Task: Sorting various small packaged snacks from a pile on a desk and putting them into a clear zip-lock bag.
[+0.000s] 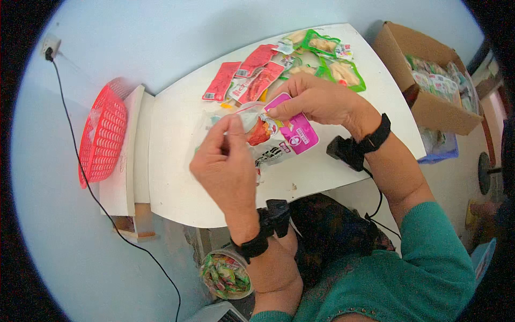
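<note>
My left hand pinches the near-left edge of a printed plastic food pouch in white and purple. On the pouch's purple part, my right hand grips it between thumb and fingers. The pouch is held above the white table. Behind it lie several red snack packets and, farther right, green-edged clear packets with pale food inside. Part of a clear wrapping shows behind my left hand; its extent is hidden.
A red plastic basket leans at the left by the wall. An open cardboard box of packets stands right, above a blue container. Below the table is a bucket of wrappers. A black cable runs down from the wall socket.
</note>
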Available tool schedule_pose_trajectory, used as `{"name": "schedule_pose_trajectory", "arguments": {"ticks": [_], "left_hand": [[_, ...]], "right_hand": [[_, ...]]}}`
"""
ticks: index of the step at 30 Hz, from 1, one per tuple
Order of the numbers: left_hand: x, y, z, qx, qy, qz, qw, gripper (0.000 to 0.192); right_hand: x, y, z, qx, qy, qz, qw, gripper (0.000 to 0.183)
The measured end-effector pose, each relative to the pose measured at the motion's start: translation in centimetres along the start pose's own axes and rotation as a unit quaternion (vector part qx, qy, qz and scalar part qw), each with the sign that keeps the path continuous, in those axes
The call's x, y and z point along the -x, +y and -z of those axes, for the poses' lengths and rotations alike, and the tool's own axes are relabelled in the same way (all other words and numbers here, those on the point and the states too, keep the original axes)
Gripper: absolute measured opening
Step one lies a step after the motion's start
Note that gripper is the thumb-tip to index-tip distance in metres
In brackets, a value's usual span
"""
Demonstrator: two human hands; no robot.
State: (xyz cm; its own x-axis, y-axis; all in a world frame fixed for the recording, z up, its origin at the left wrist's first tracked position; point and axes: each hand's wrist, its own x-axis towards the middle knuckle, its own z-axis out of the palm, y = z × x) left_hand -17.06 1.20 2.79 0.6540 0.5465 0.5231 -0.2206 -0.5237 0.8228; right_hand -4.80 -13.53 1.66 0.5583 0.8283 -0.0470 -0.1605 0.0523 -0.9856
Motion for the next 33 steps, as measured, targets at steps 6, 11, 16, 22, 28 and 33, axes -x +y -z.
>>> {"name": "schedule_pose_trajectory", "arguments": {"ticks": [6, 11, 16, 22, 28, 33], "left_hand": [[0.2, 1.2, 0.1, -0.055, -0.015, 0.025, 0.998, 0.017], [-0.2, 1.6, 0.7, -0.083, -0.012, -0.008, 0.996, 0.019], [0.2, 1.2, 0.2, -0.065, -0.037, -0.016, 0.997, 0.017], [0.4, 1.5, -0.4, -0.101, -0.063, -0.053, 0.991, 0.015], [0.6, 0.8, -0.7, -0.082, -0.082, -0.087, 0.989, 0.016], [0.7, 0.5, -1.3, -0.088, -0.122, -0.103, 0.983, 0.016]], "right_hand": [[0.2, -0.7, 0.3, -0.068, 0.077, 0.025, 0.994, 0.013], [0.4, -1.6, -0.4, -0.155, 0.113, 0.035, 0.981, 0.017], [-0.4, 0.6, -2.0, -0.187, -0.072, 0.010, 0.980, 0.026], [-1.9, 4.1, -3.6, -0.245, -0.098, 0.040, 0.964, 0.021], [-3.2, 6.0, -3.2, -0.316, -0.084, 0.050, 0.944, 0.020], [-3.6, 5.6, -3.7, 0.016, 0.011, 0.113, 0.993, 0.026]]}}
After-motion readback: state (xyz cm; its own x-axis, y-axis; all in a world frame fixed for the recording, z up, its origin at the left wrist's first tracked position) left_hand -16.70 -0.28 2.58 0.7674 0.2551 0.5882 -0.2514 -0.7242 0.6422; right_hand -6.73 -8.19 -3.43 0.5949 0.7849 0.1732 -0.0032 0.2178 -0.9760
